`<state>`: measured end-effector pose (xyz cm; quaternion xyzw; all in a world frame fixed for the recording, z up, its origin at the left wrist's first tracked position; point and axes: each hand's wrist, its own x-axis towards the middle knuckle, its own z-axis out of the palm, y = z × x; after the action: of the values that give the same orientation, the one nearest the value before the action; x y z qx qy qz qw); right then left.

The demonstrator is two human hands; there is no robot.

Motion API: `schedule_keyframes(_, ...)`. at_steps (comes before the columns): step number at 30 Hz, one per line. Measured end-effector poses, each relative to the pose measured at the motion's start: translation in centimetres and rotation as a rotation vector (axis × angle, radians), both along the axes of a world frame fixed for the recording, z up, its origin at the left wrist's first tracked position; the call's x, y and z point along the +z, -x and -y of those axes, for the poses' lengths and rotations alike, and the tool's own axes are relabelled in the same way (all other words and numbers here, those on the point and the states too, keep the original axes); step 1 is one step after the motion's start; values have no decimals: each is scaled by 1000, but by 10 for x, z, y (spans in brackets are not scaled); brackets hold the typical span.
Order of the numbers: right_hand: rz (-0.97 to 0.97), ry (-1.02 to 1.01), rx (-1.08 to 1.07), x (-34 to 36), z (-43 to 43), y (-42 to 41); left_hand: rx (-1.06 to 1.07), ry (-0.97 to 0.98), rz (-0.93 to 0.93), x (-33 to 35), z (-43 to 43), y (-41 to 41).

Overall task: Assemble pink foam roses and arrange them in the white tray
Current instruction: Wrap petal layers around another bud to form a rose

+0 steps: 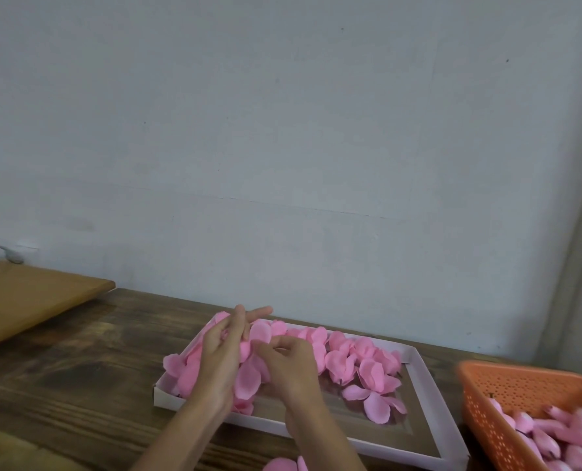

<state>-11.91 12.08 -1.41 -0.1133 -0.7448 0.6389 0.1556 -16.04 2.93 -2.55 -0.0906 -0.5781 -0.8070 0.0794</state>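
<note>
**Rose** (245,349), pink foam, part-made: it was held over the left end of the white tray (425,379).
- **Left hand** (220,358): gripped the rose, with the forefinger stretched out.
- **Right hand** (291,367): the fingers were curled against the rose. Whether they pinched it could not be told.
- **Step, as judged:** a petal was being wrapped on.
- **Next move called for:** press that petal home, then set the rose among the loose petals (367,368) in the tray.
- **Orange basket** (520,385): held buds (575,433) and stood to the right.
- **Writing:** none was legible.
</note>
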Motion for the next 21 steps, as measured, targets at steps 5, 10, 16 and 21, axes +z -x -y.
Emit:
schedule_keyframes(5, -40, -128, -101, 3, -2, -1, -4, 29, -67, 3, -2, -5)
schedule_keyframes(10, -40, -201, -131, -1, -3, 0, -46, 18, -51, 0, -6, -6)
schedule_keyframes(16, -61, -335, -130, 0, -4, 2, -154, 16, -41, 1, -5, -8)
schedule_keyframes(21, -186, -424, 71, 4, -6, -1, -57, 0, -121, 3, -7, -12)
